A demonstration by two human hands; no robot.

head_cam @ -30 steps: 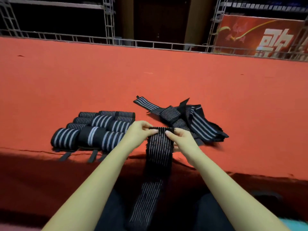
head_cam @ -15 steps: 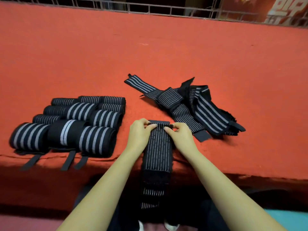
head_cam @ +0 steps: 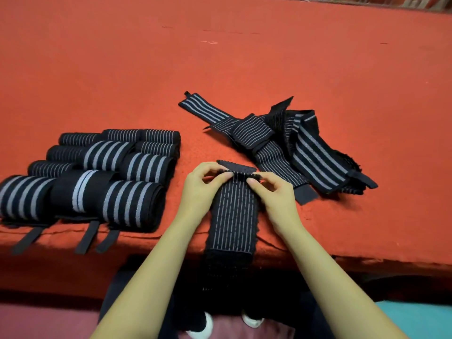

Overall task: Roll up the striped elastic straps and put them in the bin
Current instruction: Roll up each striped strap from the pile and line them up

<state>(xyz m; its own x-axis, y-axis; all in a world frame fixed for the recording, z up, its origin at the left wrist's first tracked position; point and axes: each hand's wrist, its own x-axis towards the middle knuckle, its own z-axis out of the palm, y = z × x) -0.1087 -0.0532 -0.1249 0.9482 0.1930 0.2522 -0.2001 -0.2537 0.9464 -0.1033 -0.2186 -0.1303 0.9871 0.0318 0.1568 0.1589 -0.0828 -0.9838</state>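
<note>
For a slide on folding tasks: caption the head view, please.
Both hands, left hand and right hand, start rolling a striped strap between rolled straps and a loose pile.

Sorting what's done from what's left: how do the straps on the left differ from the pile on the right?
The left straps are rolled into tight cylinders; the right pile is unrolled. The left straps sit in neat rows side by side; the right pile is crossed and tangled. Both are black with pale stripes and lie on the red table. Neither is held; both hands grip another strap.
</note>
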